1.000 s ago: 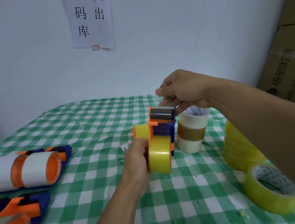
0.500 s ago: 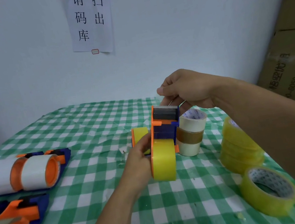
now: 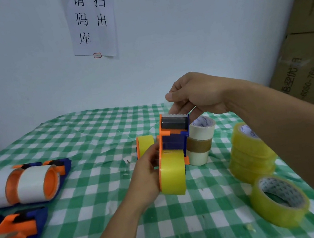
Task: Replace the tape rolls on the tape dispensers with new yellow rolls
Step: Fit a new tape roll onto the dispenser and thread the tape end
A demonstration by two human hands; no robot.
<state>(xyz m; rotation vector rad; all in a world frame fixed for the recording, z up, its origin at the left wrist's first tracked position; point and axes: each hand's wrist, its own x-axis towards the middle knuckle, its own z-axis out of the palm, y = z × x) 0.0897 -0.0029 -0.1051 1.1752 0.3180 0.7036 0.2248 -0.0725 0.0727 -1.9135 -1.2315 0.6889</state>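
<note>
**Fingers pinch the tape end while the dispenser is steadied**

Fingers of the left hand point(image 3: 148, 177) are wrapped around the side of the dispenser point(image 3: 174, 147), which is held upright just above the green checked counter point(image 3: 105, 189) with a yellow roll point(image 3: 172, 173) already seated on its orange hub. At the far left, two other dispensers point(image 3: 20, 184) are seen lying on the counter, carrying white and brownish rolls. Above the serrated cutter, the fingers of the right hand point(image 3: 196, 95) are pressed together, apparently pinching the free end of the tape; the clear strip itself is hard to make out. Behind the dispenser a stack of old rolls point(image 3: 200, 141) stands, and to the right a pile of new yellow rolls point(image 3: 249, 155) and one loose roll point(image 3: 280, 202) are placed. The plastic body is judged light and stiff, best gripped by its flat sides. The tape end is thin, sticky and easily folded, so it should be held by its edge.
</note>
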